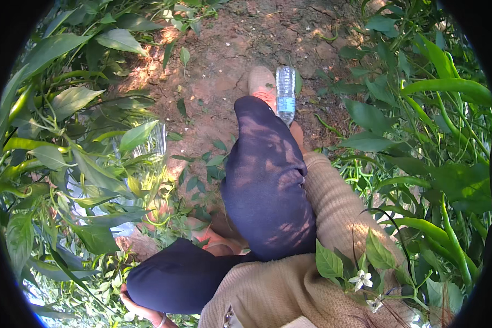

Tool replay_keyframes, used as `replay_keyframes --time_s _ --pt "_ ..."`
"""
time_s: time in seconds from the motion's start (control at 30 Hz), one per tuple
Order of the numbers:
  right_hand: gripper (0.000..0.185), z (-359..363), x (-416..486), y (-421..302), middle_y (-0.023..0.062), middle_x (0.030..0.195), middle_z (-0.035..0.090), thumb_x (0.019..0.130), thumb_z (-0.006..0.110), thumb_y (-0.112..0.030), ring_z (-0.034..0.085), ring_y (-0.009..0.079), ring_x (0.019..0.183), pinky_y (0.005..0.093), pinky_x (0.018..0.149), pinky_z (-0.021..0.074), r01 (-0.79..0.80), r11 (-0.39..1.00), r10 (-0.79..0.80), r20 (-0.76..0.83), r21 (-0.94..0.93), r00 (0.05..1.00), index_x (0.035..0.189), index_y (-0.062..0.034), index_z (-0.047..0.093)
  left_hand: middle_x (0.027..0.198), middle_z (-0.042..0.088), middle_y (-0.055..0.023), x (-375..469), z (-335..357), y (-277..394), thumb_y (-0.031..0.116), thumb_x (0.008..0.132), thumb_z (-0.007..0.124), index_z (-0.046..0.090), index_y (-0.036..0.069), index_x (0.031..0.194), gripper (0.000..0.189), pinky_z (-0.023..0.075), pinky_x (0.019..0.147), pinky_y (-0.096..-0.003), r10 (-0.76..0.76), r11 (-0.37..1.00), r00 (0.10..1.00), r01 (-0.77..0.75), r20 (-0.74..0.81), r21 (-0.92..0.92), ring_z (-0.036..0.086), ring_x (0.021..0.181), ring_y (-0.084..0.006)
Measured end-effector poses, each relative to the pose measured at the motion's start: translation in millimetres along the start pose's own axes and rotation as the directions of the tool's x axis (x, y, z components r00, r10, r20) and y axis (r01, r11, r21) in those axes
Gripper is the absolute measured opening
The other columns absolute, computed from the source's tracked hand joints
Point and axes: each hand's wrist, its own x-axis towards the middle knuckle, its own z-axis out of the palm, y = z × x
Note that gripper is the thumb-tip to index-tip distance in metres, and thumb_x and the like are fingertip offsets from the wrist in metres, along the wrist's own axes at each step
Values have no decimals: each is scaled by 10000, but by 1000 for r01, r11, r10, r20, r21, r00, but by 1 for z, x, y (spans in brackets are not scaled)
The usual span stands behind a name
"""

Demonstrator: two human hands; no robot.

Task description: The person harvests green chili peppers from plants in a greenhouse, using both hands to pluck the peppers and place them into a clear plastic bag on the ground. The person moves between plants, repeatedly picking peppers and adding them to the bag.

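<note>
My right hand (297, 135) shows partly past my dark-trousered right knee (254, 119), at the near end of a clear plastic water bottle (286, 86) with a blue label. Its fingers are mostly hidden, so whether it grips the bottle cannot be told. The bottle lies beside a beige shoe (262, 82) with pinkish laces. Low on the left, my left hand (141, 307), with a bangle at the wrist, is against the underside of my bent left knee (172, 274); its fingers are partly covered.
Chilli plants with long green chillies (451, 86) crowd both sides. Among the left leaves is clear plastic (158, 139), partly hidden. Cracked bare soil (217, 74) runs between the rows. A stem with white flowers (361, 280) overlaps my right sleeve (340, 197).
</note>
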Motion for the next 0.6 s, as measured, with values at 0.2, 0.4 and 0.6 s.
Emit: replay_keyframes --time_s 0.2,0.4,0.6 --pt "502 -21 -31 38 265 1012 632 774 675 -380 606 439 943 484 825 480 146 989 -144 75 -24 987 1047 21 545 1114 596 -72 -2 21 11 359 996 334 587 35 1112 427 439 909 -328 -3 995 1000 5 -20 100 570 1018 -194" --pt "548 -53 -84 135 245 1046 635 822 614 -401 624 399 996 491 856 482 128 902 20 337 -413 941 1170 -12 446 1087 593 -60 -3 26 11 348 993 311 586 58 1076 408 421 924 -325 -2 1000 999 1 34 12 560 1020 -185" --pt "738 -166 -109 255 222 947 663 851 562 -399 625 408 948 463 872 485 91 737 197 342 -670 919 1432 -41 282 1076 590 -65 -6 20 9 350 985 321 579 53 1075 404 440 893 -335 79 992 997 -81 16 97 561 999 -194"
